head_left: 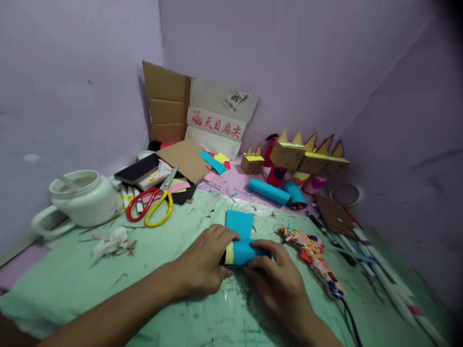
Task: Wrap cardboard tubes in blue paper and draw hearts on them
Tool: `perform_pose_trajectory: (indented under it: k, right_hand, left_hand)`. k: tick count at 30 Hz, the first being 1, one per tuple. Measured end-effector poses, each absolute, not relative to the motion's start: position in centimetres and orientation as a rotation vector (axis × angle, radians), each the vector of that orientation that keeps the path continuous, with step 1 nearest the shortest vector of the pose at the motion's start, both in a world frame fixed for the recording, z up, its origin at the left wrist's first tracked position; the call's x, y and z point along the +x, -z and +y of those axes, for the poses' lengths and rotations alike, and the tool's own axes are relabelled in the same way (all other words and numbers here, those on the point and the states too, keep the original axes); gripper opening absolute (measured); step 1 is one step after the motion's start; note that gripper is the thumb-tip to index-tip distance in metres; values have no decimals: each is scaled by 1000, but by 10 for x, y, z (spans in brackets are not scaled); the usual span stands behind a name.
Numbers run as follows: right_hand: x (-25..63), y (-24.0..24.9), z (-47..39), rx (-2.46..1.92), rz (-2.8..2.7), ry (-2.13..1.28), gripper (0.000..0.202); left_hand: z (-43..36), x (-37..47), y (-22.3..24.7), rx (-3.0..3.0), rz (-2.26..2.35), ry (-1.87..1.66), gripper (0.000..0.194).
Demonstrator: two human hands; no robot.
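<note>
A small roll wrapped in blue paper (243, 252), with a pale yellow band near its left end, lies sideways between my hands on the green cloth. The blue sheet (239, 222) extends flat from the roll's far side. My left hand (207, 258) grips the left end, its fingers over the top and thumb at the near side. My right hand (278, 277) has its fingers curled round the right end. The inside of the roll is hidden by my hands.
Left stand a white pot (88, 197), scissors (159, 200) and a phone (137, 168). Behind are cardboard (168, 103), blue rolls (268, 192) and spiked cardboard figures (288, 154). A patterned glue gun (314, 255) with a black cord lies right, near white sticks (387, 284).
</note>
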State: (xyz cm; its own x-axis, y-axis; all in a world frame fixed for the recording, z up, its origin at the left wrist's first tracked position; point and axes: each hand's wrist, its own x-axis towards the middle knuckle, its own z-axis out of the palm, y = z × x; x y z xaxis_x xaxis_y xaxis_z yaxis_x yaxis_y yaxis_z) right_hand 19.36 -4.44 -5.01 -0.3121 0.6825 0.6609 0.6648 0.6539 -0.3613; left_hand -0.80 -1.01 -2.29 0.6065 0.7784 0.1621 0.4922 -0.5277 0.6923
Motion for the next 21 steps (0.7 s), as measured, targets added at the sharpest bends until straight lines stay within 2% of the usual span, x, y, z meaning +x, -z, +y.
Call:
perform_pose_trajectory:
  k: [10, 15, 21]
  right_hand:
    - [191, 53, -33, -960, -2100, 4, 13]
    - [193, 53, -33, -954, -2108, -9, 14]
    - [190, 51, -34, -980, -2096, -59, 11]
  left_hand:
    - [0, -10, 21, 2271, 991, -523, 48]
    - [2, -16, 26, 2273, 884, -567, 63]
    - [6, -23, 30, 2321, 790, -456, 80]
